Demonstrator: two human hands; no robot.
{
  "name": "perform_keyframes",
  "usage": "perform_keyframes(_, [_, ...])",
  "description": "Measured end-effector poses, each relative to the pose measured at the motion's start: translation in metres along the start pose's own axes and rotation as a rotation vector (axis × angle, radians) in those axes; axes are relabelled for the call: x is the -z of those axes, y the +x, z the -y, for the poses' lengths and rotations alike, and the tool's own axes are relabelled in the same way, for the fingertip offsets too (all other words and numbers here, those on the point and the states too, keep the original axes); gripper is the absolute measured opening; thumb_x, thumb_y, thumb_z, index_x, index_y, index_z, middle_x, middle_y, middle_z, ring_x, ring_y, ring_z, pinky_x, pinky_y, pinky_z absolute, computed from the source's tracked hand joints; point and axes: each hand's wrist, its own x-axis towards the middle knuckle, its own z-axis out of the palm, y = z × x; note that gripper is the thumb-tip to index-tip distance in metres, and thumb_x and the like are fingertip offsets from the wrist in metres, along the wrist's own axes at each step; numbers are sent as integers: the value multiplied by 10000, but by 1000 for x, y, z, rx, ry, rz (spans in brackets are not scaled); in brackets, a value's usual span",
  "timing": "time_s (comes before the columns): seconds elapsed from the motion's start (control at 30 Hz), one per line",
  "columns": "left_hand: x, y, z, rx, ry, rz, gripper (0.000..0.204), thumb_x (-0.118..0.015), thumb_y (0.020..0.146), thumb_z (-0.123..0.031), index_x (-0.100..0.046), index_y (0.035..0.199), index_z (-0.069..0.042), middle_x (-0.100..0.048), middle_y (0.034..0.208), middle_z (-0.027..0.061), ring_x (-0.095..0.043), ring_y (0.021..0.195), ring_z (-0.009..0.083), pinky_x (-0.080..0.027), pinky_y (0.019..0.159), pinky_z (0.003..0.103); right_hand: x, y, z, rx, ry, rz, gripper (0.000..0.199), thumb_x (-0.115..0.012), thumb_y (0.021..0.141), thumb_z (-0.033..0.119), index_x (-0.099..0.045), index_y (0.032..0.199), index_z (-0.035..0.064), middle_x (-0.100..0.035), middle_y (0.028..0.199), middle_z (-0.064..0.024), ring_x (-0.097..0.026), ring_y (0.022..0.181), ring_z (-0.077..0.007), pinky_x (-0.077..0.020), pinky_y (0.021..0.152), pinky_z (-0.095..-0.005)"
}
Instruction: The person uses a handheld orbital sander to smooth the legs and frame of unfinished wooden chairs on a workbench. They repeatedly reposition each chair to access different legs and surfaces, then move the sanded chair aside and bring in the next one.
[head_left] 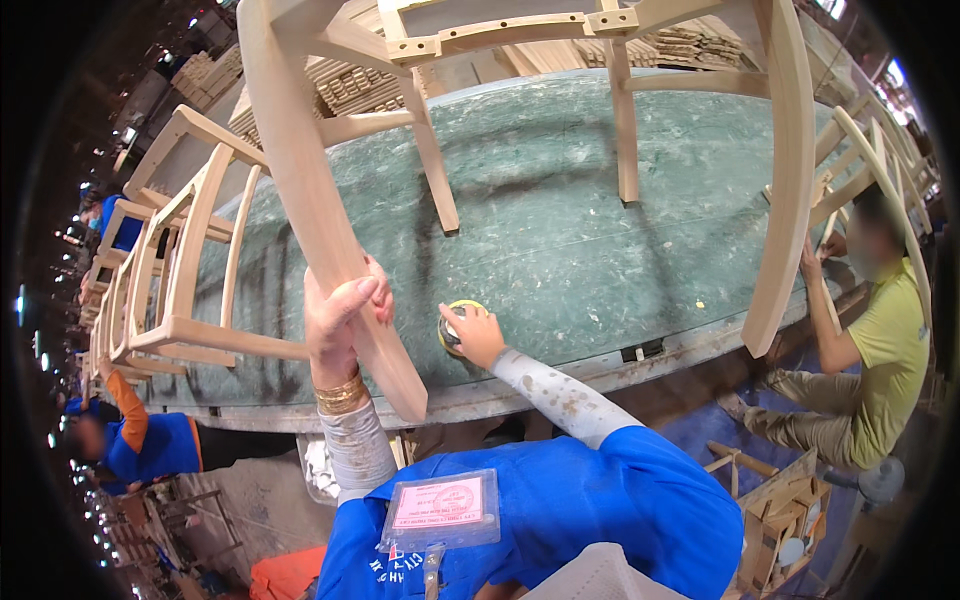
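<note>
An unfinished pale wooden chair frame (420, 45) lies tipped on a scuffed green worktable (560, 210). My left hand (340, 315) is wrapped around one long curved leg of this frame (300, 170), near its lower end at the table's front edge. My right hand (470, 335) rests on a small round yellow-rimmed sanding tool (450, 325) lying on the tabletop just right of that leg. Both forearms wear grey sleeves, and gold bangles sit on my left wrist.
Several more bare chair frames (170, 270) stand at the table's left end. A person in a yellow-green shirt (885, 350) crouches at right, touching another frame (800, 180). A person in blue and orange (140, 440) bends at lower left. Stacked wooden parts (350, 85) lie behind.
</note>
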Motion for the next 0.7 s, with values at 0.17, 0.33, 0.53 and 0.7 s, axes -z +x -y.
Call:
perform_keyframes(0.17, [2, 10, 0, 31, -40, 63, 288, -686, 744, -103, -475, 893, 25, -521, 642, 71, -519, 488, 143, -434, 443, 278, 3, 4, 1, -135, 50, 107, 577, -677, 697, 162, -517, 1235, 299, -493, 1022, -167, -592, 858, -344, -512, 668, -423])
perform_keyframes(0.33, [9, 8, 7, 32, -60, 84, 261, -696, 732, -56, -490, 877, 14, -539, 653, 62, -550, 516, 131, -458, 458, 268, 111, -30, -60, -713, 180, -65, 648, -715, 595, 198, -542, 1214, 282, -512, 1080, -176, -587, 935, -387, -503, 806, -428])
perform_keyframes(0.53, [4, -4, 7, 30, -47, 82, 261, -657, 721, -2, -491, 918, 39, -548, 676, 80, -556, 534, 146, -464, 480, 284, 222, -39, -208, -767, -51, -821, 672, -731, 661, 167, -472, 1280, 195, -535, 1127, -187, -542, 1012, -372, -451, 876, -433])
perform_keyframes(0.7, [5, -6, 7, 53, -102, -24, 382, -656, 706, -15, -434, 1011, 46, -519, 679, 107, -524, 514, 177, -452, 471, 297, 288, 27, -290, -669, -111, -993, 656, -735, 680, 168, -482, 1280, 243, -518, 1177, -157, -537, 1062, -344, -446, 888, -435])
